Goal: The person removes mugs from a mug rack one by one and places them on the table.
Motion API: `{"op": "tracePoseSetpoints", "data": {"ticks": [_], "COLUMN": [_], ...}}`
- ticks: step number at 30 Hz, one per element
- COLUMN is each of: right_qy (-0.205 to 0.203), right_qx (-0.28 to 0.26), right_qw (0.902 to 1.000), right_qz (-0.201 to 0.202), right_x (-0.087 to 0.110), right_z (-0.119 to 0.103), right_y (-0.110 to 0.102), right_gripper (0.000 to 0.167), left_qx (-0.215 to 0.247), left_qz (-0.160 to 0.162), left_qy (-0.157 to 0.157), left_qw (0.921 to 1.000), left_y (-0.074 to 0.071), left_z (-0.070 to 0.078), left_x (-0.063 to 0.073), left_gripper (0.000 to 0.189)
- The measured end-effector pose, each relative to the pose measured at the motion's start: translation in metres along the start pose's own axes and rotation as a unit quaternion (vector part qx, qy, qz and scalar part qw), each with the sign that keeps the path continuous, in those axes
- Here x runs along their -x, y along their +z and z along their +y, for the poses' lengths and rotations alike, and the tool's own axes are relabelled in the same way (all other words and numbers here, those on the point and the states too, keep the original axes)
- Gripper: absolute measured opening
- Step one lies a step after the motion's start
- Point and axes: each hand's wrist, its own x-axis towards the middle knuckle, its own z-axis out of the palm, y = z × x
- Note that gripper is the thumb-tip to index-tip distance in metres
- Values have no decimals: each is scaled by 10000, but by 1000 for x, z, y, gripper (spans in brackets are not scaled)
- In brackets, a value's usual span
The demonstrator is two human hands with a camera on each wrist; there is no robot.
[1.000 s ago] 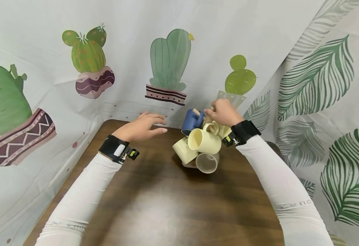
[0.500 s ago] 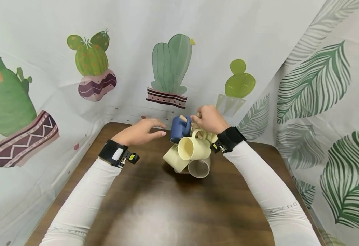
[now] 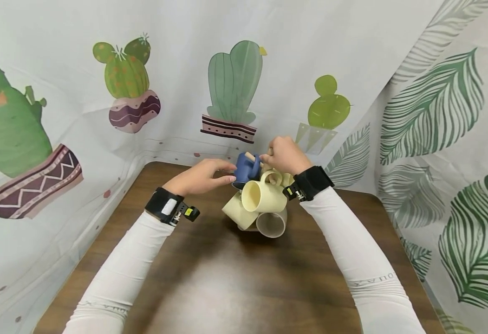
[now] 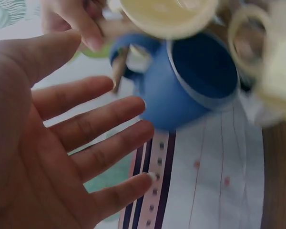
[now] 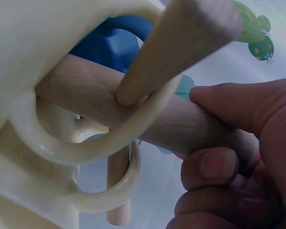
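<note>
Edging nearer the blue mug — left hand

Pale round wooden post: bare wood, matt, fine grain showing. Pale wooden peg set in it: same bare matt wood, smooth. Upper cream-yellow cylindrical mug: smooth, soft gloss, faint highlights on the handle; ceramic or plastic, can't tell. Tilted cream-yellow mug, lower left: same smooth look. Blue cylindrical mug, far side: smooth, low sheen, material also unclear. Dark-brown wood-look table: grain visible, glossy, whitish glare on the near half. White cactus-print cloth backdrop, far: matt, creased. White long sleeves: matt cloth. Black wrist straps: matt, fabric-looking.
</note>
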Motion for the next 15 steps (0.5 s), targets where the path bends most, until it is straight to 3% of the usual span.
{"op": "tracePoseSetpoints", "data": {"ticks": [6,11,15], "right_qy": [113,71,10], "right_qx": [-31,-118,-129], "right_qw": [9999,9997,9997], "right_qz": [120,180,207], "right_x": [0,0,1], "right_z": [0,2,4], "right_y": [1,3,5], "right_gripper": [44,45,46], "left_qx": [365,678,677], "left_qz": [82,402,641], "left_qy": [-82,-365,-503], "left_qw": [9993,9962,9944], "left_y": [7,18,28], "left_z": [4,6,9], "left_x": [-12,-23,-33], "left_gripper": [53,51,46]}}
